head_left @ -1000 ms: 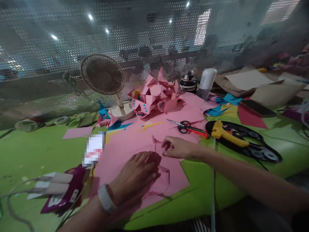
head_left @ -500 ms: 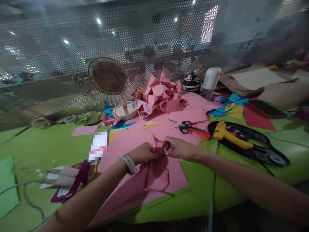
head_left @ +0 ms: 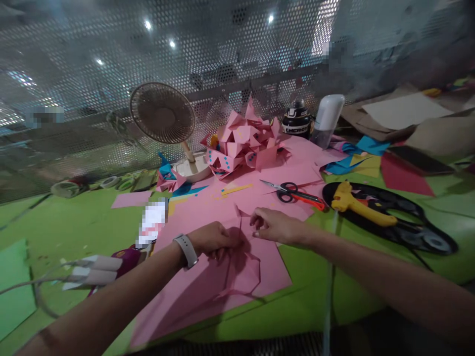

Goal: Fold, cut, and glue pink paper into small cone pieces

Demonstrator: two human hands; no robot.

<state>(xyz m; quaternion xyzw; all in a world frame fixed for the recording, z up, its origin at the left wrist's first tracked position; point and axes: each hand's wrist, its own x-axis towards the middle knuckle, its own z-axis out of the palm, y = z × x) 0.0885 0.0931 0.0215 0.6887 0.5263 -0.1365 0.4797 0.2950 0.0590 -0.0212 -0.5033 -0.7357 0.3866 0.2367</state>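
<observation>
The green surface [head_left: 74, 222] takes up most of our view, and a big pink sheet [head_left: 200, 217] lies spread across the middle of it. Over on the right is a black tray [head_left: 408, 210] with a yellow glue gun [head_left: 356, 205] lying in it, plus some small round bits at its near end that we can't make out. At the far side stands a desk fan [head_left: 162, 112], and right of it a heap of folded pink paper shapes [head_left: 245, 143], some with blue dots. Behind the heap are a black bottle [head_left: 296, 121] and a white bottle [head_left: 328, 118]; we can't tell what's in either. Scissors [head_left: 293, 193] lie open on the pink sheet just left of the tray.

Close to us, on the near part of the sheet, is the folded pink piece [head_left: 247, 269]. Our left hand [head_left: 215, 239] has its grip closed over the piece's left side, pressing it down. Our right hand [head_left: 274, 226] has a narrow fingertip grip, pinching the upper flap.
</observation>
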